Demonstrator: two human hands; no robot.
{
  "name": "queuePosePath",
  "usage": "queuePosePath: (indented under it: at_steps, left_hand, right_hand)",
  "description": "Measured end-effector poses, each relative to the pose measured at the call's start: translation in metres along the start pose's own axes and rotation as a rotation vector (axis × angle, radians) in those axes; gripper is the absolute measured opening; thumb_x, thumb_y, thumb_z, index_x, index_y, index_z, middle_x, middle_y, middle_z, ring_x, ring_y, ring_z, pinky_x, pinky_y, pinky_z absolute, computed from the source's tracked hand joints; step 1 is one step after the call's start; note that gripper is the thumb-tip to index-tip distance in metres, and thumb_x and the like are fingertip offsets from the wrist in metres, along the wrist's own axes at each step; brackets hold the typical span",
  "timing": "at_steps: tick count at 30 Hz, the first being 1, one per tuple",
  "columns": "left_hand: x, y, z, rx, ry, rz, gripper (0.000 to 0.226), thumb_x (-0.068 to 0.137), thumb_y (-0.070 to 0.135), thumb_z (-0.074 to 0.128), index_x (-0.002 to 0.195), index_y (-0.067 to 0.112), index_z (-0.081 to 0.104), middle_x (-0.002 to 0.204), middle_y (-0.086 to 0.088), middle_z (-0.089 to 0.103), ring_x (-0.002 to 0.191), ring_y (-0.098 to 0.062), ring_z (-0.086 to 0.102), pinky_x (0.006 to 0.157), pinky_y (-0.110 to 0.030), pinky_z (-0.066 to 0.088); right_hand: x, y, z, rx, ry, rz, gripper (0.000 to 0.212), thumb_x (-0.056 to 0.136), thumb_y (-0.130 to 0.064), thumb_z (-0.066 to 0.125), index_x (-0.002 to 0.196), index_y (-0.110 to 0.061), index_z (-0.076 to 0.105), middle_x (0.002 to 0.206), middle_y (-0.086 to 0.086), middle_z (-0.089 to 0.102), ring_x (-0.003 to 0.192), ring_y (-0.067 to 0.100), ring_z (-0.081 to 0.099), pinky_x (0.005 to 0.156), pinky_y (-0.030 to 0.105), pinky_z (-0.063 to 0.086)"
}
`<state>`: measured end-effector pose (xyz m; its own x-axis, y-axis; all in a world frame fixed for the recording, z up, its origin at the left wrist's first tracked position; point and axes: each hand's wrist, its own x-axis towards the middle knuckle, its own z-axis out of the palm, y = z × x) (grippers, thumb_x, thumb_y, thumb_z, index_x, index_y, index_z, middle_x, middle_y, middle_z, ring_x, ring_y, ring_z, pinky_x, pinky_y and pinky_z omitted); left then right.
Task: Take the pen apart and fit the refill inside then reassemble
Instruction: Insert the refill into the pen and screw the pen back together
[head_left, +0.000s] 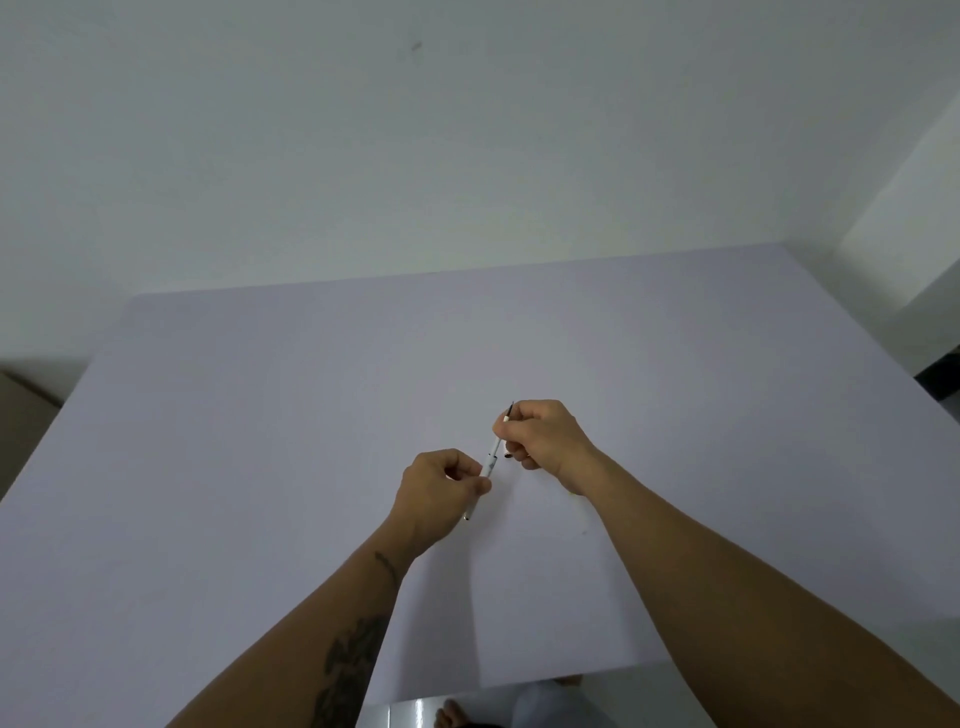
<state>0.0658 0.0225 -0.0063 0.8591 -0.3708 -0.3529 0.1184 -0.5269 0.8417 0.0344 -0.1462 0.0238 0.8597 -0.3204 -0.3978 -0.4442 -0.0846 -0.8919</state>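
A slim white pen (491, 457) is held slanted above the middle of the table, between both hands. My left hand (439, 491) pinches the barrel's lower part; the barrel's end (467, 517) pokes out below the fingers. My right hand (543, 439) grips the upper part, and a thin dark tip (510, 410) sticks out above its fingers. A small dark piece (507, 455) shows under the right hand's fingers; I cannot tell what it is. Whether the pen's parts are joined or apart is hidden by the fingers.
The pale lilac table (260, 467) fills most of the view, with a white wall behind it. Its front edge runs along the bottom, where a glossy floor and a bare foot (452, 714) show. A dark object (943, 371) stands past the right edge.
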Motion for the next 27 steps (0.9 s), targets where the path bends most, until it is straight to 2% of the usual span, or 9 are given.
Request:
queuePosePath:
  at_steps: [6, 7, 9, 12, 16, 21, 23, 27]
  left_hand:
    - [0.004, 0.006, -0.001, -0.084, -0.025, -0.020, 0.005, 0.081, 0.013, 0.076, 0.079, 0.011, 0.072, 0.070, -0.004, 0.065, 0.070, -0.024, 0.063, 0.077, -0.046, 0.059]
    - [0.005, 0.007, -0.001, -0.099, -0.031, -0.031, 0.006, 0.081, 0.012, 0.076, 0.078, 0.011, 0.071, 0.068, -0.003, 0.063, 0.068, -0.023, 0.062, 0.077, -0.046, 0.060]
    - [0.008, 0.008, -0.002, -0.125, -0.043, -0.061, 0.009, 0.080, 0.011, 0.076, 0.075, 0.012, 0.069, 0.065, -0.001, 0.061, 0.066, -0.020, 0.060, 0.076, -0.044, 0.059]
    - [0.012, 0.006, -0.006, -0.139, -0.066, -0.106, 0.011, 0.081, 0.010, 0.075, 0.075, 0.010, 0.066, 0.068, -0.003, 0.060, 0.068, -0.021, 0.058, 0.075, -0.042, 0.059]
    - [0.020, 0.003, -0.010, -0.159, -0.075, -0.175, 0.012, 0.081, 0.009, 0.074, 0.077, 0.009, 0.063, 0.076, -0.009, 0.061, 0.071, -0.023, 0.058, 0.073, -0.040, 0.058]
    - [0.029, -0.002, -0.011, -0.111, -0.082, -0.243, 0.013, 0.083, 0.008, 0.072, 0.075, 0.010, 0.062, 0.077, -0.009, 0.060, 0.072, -0.022, 0.057, 0.068, -0.032, 0.053]
    - [0.033, -0.003, -0.010, -0.103, -0.078, -0.262, 0.013, 0.083, 0.008, 0.072, 0.076, 0.009, 0.061, 0.077, -0.008, 0.060, 0.071, -0.022, 0.055, 0.067, -0.032, 0.051]
    - [0.040, -0.003, -0.008, -0.086, -0.078, -0.284, 0.014, 0.084, 0.009, 0.071, 0.075, 0.011, 0.061, 0.076, -0.007, 0.059, 0.071, -0.022, 0.054, 0.068, -0.032, 0.051]
  right_hand:
    - [0.009, 0.004, -0.004, -0.106, -0.128, 0.082, 0.006, 0.086, -0.015, 0.071, 0.081, -0.014, 0.073, 0.070, 0.002, 0.064, 0.063, 0.015, 0.055, 0.057, 0.023, 0.049]
    - [0.012, 0.005, -0.007, -0.094, -0.104, 0.089, 0.002, 0.086, -0.016, 0.072, 0.086, -0.015, 0.074, 0.073, 0.001, 0.066, 0.064, 0.014, 0.057, 0.058, 0.023, 0.050]
    - [0.021, 0.013, -0.016, -0.065, -0.023, 0.103, 0.009, 0.085, -0.015, 0.072, 0.094, -0.015, 0.075, 0.077, 0.001, 0.068, 0.065, 0.013, 0.060, 0.060, 0.024, 0.052]
    - [0.031, 0.034, -0.032, -0.233, 0.078, 0.118, 0.015, 0.083, -0.010, 0.069, 0.096, -0.014, 0.074, 0.090, 0.004, 0.070, 0.074, 0.015, 0.062, 0.066, 0.024, 0.051]
    - [0.044, 0.059, -0.041, -0.436, 0.109, 0.136, 0.030, 0.083, -0.008, 0.061, 0.111, -0.014, 0.071, 0.109, 0.006, 0.068, 0.092, 0.019, 0.064, 0.074, 0.025, 0.050]
    - [0.065, 0.063, -0.028, -0.569, 0.081, 0.098, 0.035, 0.083, -0.016, 0.061, 0.117, -0.020, 0.067, 0.119, 0.005, 0.065, 0.094, 0.020, 0.060, 0.078, 0.025, 0.045]
    - [0.073, 0.064, -0.021, -0.597, 0.077, 0.089, 0.033, 0.083, -0.018, 0.061, 0.116, -0.020, 0.066, 0.120, 0.005, 0.064, 0.099, 0.023, 0.061, 0.079, 0.026, 0.045]
    - [0.086, 0.062, -0.009, -0.668, 0.100, 0.063, 0.007, 0.085, -0.018, 0.057, 0.089, -0.017, 0.063, 0.098, 0.008, 0.067, 0.078, 0.026, 0.057, 0.067, 0.028, 0.045]
